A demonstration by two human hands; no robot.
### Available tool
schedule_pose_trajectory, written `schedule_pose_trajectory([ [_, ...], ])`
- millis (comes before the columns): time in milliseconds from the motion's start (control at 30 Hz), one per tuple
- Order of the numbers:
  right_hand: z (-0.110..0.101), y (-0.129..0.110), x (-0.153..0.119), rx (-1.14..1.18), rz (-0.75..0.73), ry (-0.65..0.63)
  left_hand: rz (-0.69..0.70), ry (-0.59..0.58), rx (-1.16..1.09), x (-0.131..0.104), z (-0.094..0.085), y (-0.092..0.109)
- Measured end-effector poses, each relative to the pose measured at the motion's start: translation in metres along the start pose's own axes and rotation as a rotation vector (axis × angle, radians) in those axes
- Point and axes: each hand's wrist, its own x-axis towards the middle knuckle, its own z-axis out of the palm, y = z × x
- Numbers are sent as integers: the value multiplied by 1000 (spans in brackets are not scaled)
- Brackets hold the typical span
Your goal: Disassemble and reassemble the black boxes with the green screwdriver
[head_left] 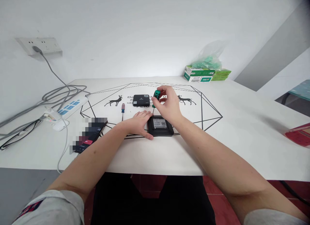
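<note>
A black square box with a white label [163,131] lies label-up on the table in front of me. My right hand [169,103] is closed round the green handle of a screwdriver [157,94]. The screwdriver stands nearly upright, its shaft reaching down to the box's far left corner; the tip is too small to make out. My left hand [139,123] lies with fingers stretched against the box's left side. Beyond my hands sits a second black box [141,100], flat and smaller-looking. To its left lies another screwdriver [123,108] with a red and blue handle, its shaft pointing toward me.
A phone [90,136] lies by my left forearm. Further left are a white power strip [72,110] and looped grey cables [60,92]. Green and white cartons [200,74] under a plastic bag [209,57] stand back right. A red object [299,135] sits at the right edge.
</note>
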Motion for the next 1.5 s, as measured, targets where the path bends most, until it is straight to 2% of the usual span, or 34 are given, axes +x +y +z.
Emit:
schedule_pose_trajectory([
  [300, 4, -1, -3, 24, -6, -43, 29, 61, -3, 1, 0, 0],
  [533, 2, -2, -3, 53, 0, -113, 12, 32, 7, 0, 0, 2],
  [733, 0, -3, -2, 47, -94, -88, 7, 32, 5, 1, 1, 0],
  [833, -3, -3, -1, 74, -111, -134, 7, 29, 7, 1, 0, 0],
  [933, -3, -2, 0, 123, -84, -175, 4, 15, 12, 0, -1, 2],
  [1000, -2, -1, -1, 154, -54, -158, -6, 9, 17, 0, -1, 3],
  [1100, 0, 0, -4, 254, 19, -128, -14, 14, 18, 0, -2, 3],
  [1233, 3, -3, -7, 388, 122, -166, 3, 20, 21, 0, -2, 2],
  [1367, 8, -3, -7, 418, 194, -201, 14, 29, 19, 0, -1, 1],
  [1500, 11, 2, -8, 406, 208, -180, 16, 22, 37, 0, -2, 2],
])
